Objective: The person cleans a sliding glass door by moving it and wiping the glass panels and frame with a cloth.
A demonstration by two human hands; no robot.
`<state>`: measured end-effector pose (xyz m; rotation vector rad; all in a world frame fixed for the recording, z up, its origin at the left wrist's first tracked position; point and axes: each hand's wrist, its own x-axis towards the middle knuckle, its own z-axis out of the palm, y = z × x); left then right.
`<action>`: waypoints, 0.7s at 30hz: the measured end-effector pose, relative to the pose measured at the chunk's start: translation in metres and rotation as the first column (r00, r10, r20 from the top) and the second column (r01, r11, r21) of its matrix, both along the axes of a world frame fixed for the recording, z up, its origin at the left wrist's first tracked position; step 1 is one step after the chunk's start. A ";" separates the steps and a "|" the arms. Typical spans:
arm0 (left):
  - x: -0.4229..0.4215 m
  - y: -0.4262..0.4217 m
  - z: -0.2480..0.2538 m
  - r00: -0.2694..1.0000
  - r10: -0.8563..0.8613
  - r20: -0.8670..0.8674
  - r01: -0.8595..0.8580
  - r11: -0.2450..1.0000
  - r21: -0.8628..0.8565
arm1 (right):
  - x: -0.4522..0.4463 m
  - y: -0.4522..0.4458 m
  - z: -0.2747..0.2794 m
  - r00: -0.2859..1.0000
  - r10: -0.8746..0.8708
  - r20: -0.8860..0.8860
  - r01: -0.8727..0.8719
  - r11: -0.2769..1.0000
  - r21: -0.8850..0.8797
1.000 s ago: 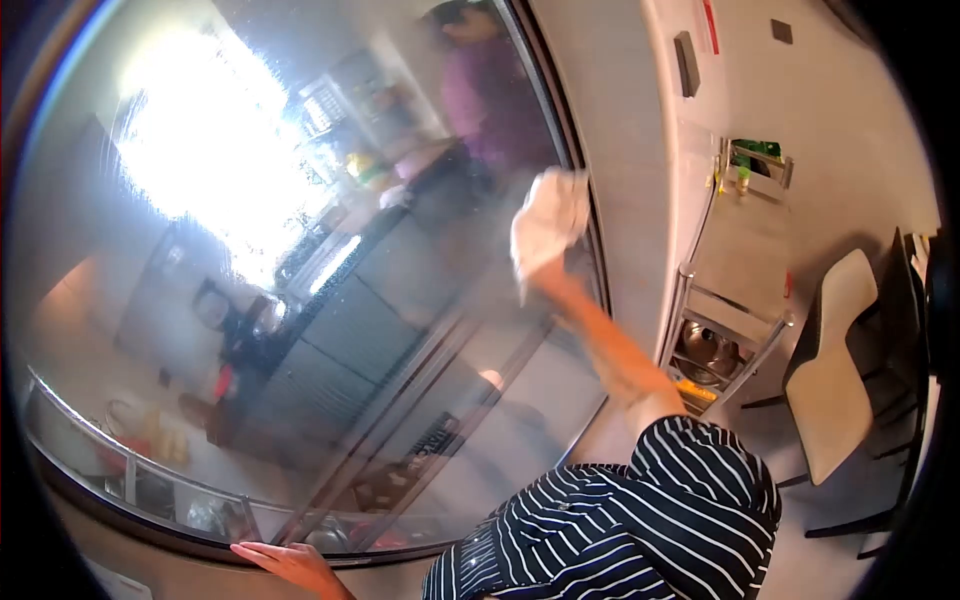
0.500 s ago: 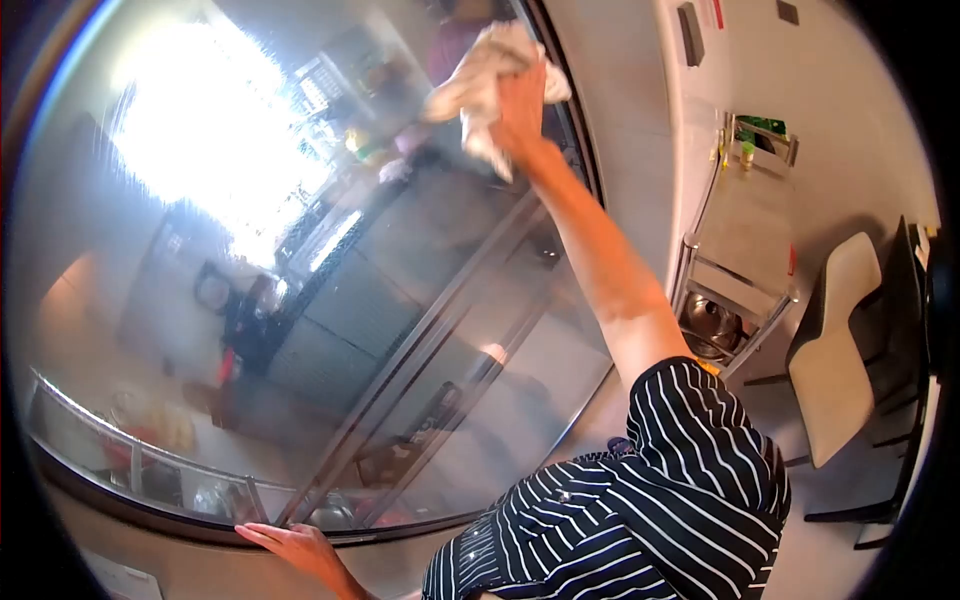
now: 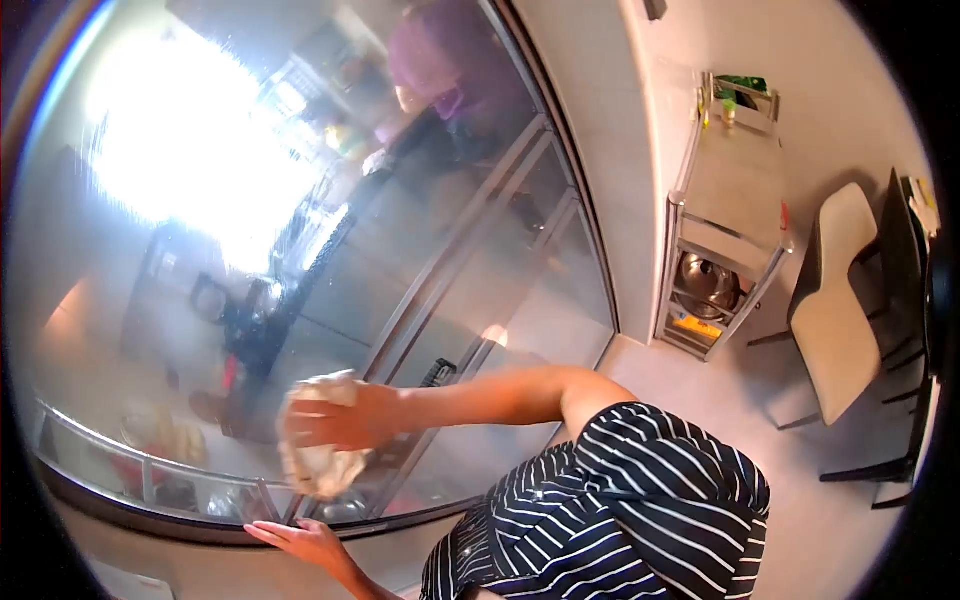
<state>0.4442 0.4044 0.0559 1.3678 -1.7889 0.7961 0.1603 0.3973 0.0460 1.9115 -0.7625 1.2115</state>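
A pale, crumpled cloth [image 3: 325, 472] is pressed against a large glass panel [image 3: 420, 235] in the lower middle of the view. My right hand [image 3: 348, 415] lies over the cloth with its fingers bent around it, slightly smeared by motion. Below and to the left, my left hand [image 3: 300, 543] has its fingers stretched out by the dark lower frame [image 3: 190, 532] of the glass and holds nothing. Streaks and haze mark the glass, and a bright glare [image 3: 190, 140] covers its upper left.
Behind the glass, a person in purple [image 3: 430, 55] and a metal rail [image 3: 100, 440] show faintly. To the right stand a metal-framed trolley [image 3: 735, 190] with a shiny pot [image 3: 706, 285] on its lower shelf, a beige chair [image 3: 835, 345] and a dark table [image 3: 905, 300].
My right hand has swept the cloth down and left across the glass, from the upper right to the lower middle. My left hand stays by the lower frame. The view has shifted slightly.
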 end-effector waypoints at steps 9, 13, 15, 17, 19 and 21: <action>0.003 -0.007 -0.007 0.999 -0.035 -0.017 0.035 0.999 -0.034 | -0.277 0.058 -0.009 0.590 -0.215 0.778 0.459 0.882 -0.104; 0.002 -0.006 -0.004 1.000 -0.029 -0.008 0.029 0.999 -0.016 | -0.356 0.079 -0.022 0.188 -0.493 0.850 0.592 0.747 0.302; 0.004 -0.005 -0.006 1.000 -0.025 -0.002 0.025 1.000 -0.016 | -0.349 0.046 -0.046 0.338 -0.208 0.918 0.730 0.673 -0.117; 0.009 -0.008 -0.007 1.000 -0.030 0.008 0.030 0.999 -0.017 | -0.291 0.039 -0.069 0.171 -0.141 0.975 0.675 0.738 -0.011; 0.011 -0.010 -0.010 0.999 -0.045 0.020 0.046 0.999 -0.029 | -0.206 0.047 -0.086 -0.026 -0.156 0.987 0.555 0.819 0.144; 0.014 -0.007 -0.011 0.999 -0.039 0.022 0.039 0.999 -0.029 | -0.136 0.056 -0.095 -0.132 -0.211 0.968 0.437 0.865 0.248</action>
